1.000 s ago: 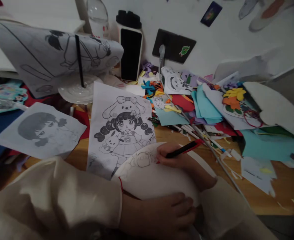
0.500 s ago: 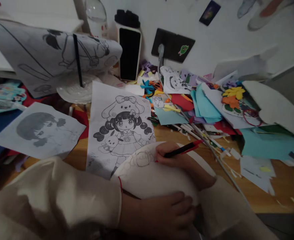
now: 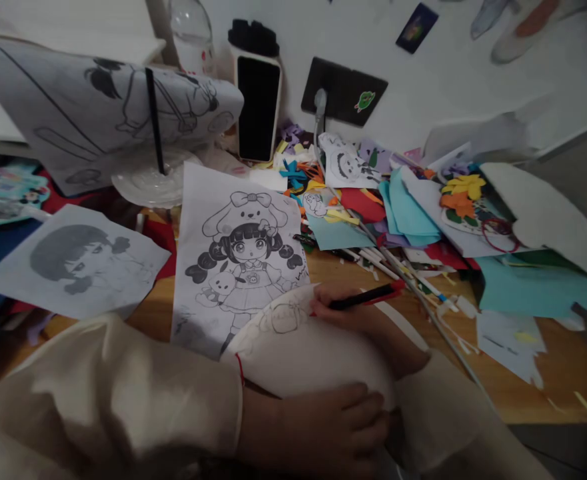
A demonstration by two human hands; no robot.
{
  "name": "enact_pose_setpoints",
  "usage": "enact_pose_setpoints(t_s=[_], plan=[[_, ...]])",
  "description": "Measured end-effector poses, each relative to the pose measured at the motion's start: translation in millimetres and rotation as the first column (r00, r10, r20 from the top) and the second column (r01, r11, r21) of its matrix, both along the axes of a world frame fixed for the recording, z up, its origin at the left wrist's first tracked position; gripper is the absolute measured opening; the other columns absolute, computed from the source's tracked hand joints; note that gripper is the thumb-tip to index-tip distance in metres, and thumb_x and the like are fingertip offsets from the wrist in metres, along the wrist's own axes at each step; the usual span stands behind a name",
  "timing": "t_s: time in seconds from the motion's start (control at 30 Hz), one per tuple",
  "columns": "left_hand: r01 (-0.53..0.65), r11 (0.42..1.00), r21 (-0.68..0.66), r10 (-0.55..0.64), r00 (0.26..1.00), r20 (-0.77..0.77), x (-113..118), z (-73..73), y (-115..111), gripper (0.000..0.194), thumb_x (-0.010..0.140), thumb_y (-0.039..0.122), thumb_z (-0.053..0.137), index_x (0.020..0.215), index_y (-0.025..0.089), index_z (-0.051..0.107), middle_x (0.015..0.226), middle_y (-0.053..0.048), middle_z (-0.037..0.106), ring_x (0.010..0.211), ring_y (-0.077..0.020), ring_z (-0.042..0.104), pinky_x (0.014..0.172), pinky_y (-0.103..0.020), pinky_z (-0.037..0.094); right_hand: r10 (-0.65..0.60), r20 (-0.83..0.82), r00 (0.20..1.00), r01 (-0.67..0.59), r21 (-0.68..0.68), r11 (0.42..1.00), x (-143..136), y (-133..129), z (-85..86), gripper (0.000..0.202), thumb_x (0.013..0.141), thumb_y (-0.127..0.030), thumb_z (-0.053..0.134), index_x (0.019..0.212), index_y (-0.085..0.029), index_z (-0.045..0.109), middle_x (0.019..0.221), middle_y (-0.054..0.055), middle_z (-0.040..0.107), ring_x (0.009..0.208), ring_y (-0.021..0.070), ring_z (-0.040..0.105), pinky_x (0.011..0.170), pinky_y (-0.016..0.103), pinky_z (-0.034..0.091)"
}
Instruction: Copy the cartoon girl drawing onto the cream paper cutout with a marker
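Note:
My right hand (image 3: 348,310) pinches a black pen with a red end (image 3: 368,295), its writing end down on a white rounded board (image 3: 318,353). Pencil-like lines of a small figure (image 3: 286,317) show near the board's upper left edge. Across the lower part of the board lies my left hand (image 3: 333,423), fingers bent together over its near edge; the thumb is hidden. Just behind the board is a printed sheet (image 3: 250,267) with a girl in a dog-eared hat, its lower corner partly covered by the board.
Left of the sheet lies a grey portrait picture (image 3: 73,267). A phone (image 3: 258,107) leans on a lidded cup (image 3: 253,37) at the back. Paper scraps (image 3: 413,207), a thin grey cable (image 3: 453,347) and another white rounded board (image 3: 548,227) fill the right side.
The pen hand has shifted very slightly at the drawn figure, the pen tilting a little. My left hand stays in place, and the whole view moves slightly.

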State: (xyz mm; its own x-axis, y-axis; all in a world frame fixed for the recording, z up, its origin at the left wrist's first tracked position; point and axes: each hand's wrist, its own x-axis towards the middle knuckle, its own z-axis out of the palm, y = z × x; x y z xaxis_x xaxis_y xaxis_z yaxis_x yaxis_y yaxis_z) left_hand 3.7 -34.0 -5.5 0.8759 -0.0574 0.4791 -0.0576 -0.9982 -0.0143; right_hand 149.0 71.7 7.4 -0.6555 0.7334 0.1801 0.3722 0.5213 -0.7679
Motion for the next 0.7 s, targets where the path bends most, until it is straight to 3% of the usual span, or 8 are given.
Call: enact_pose_setpoints(t_s=[0.57, 0.7], plan=[[0.000, 1.000, -0.015, 0.000, 1.000, -0.008, -1, 1.6, 1, 0.027, 0.087, 0.030, 0.037, 0.095, 0.028, 0.063, 0.123, -0.009, 0.056, 0.113, -0.0250, 0.054, 0.097, -0.042, 0.036, -0.056, 0.058, 0.997, 0.054, 0.040, 0.998, -3, 1, 9.5, 0.032, 0.079, -0.017, 0.047, 0.053, -0.018, 0.028, 0.049, -0.006, 0.031, 0.048, 0.0071, 0.030, 0.047, 0.022, 0.024], [-0.002, 1.000, -0.021, 0.002, 1.000, -0.009, -1, -0.5, 0, 0.027, 0.086, 0.033, 0.038, 0.097, 0.028, 0.063, 0.125, -0.008, 0.055, 0.114, -0.0253, 0.053, 0.098, -0.042, 0.036, 0.058, -0.045, 0.997, -0.060, -0.030, 0.998, -1, 1, 4.5, 0.035, 0.080, -0.018, 0.051, 0.054, -0.018, 0.028, 0.051, -0.006, 0.030, 0.048, 0.0066, 0.031, 0.046, 0.021, 0.024]])
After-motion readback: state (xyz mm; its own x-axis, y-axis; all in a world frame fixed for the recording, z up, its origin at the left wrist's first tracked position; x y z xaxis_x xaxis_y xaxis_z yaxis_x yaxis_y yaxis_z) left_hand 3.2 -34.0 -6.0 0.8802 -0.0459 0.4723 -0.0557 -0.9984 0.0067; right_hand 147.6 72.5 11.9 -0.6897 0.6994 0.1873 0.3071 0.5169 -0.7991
